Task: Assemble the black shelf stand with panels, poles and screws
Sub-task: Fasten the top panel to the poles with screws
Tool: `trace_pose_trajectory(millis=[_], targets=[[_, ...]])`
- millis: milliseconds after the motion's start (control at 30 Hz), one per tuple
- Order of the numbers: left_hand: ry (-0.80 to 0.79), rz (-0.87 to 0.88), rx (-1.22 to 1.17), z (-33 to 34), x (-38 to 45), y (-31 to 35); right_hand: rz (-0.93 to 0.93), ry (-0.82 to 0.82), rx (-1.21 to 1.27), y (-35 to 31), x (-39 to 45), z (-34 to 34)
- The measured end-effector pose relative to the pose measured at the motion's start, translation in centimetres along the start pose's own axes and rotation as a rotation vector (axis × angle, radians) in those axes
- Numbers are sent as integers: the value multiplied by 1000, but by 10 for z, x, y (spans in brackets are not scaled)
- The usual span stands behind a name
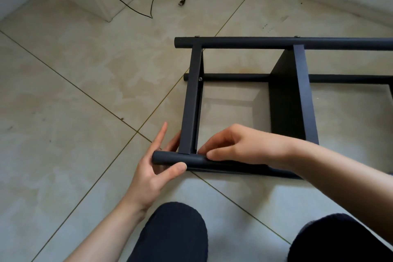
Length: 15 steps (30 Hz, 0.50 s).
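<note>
I am wearing no sleeves here: both of my forearms are showing bare from the wrist up to the lower edge of the picture. My left hand (156, 171) and my right hand (240, 147) are also bare, and I am not wearing a glove, a ring, a watch or a bracelet that can be seen. The fingernails are looking short and plain. On my legs I am wearing dark navy, almost black trousers of soft, matte cloth (172, 234). They are covering both rounded knees, one at the bottom middle and one at the bottom right corner.
</note>
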<state>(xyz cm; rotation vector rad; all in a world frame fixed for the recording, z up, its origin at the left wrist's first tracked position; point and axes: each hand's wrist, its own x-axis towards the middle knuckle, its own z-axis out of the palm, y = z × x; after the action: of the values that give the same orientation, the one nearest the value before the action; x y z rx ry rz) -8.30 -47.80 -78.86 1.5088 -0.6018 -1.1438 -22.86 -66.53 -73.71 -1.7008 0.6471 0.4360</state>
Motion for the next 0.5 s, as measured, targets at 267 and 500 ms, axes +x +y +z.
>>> trace_pose_trajectory(millis=[267,500], targets=[[74,-176,-523,33,-11,-9,13,166,-424,12,-45,10],[65,-140,-524,38,-9,2,25,251,-473,6,-55,15]])
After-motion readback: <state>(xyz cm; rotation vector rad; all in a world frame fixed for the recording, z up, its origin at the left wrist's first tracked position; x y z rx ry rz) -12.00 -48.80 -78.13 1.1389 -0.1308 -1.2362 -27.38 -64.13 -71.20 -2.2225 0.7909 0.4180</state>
